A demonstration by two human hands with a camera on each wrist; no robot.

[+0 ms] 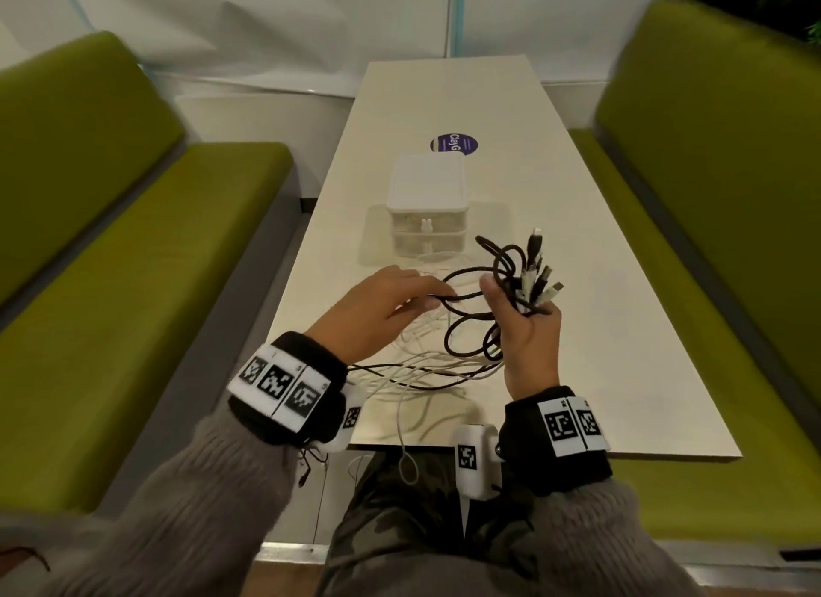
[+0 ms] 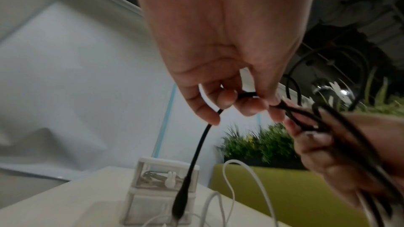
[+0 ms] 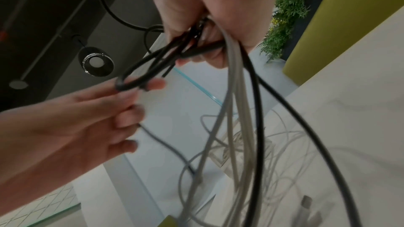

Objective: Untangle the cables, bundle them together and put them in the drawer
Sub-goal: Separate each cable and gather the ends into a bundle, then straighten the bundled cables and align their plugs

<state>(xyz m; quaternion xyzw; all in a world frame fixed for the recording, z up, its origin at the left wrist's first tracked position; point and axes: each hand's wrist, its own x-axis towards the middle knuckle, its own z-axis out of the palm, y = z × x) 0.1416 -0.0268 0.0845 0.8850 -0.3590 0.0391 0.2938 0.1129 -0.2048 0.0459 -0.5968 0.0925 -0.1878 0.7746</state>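
Note:
My right hand (image 1: 520, 303) grips a bunch of black and white cables (image 1: 528, 281) with their plug ends sticking up, held above the table. The same bunch (image 3: 210, 44) runs out of that fist in the right wrist view. My left hand (image 1: 400, 294) pinches a loop of black cable (image 1: 462, 296) just left of the bunch; its fingers (image 2: 227, 99) curl round that cable (image 2: 201, 144). More white cable (image 1: 422, 356) lies tangled on the table and trails over the near edge. The small white drawer unit (image 1: 427, 214) stands behind, both drawers closed.
The narrow cream table (image 1: 577, 285) runs away from me, with a round purple sticker (image 1: 454, 144) beyond the drawer unit. Green bench seats (image 1: 133, 285) flank it on the left and on the right (image 1: 733, 241). Wall panels close off the far end.

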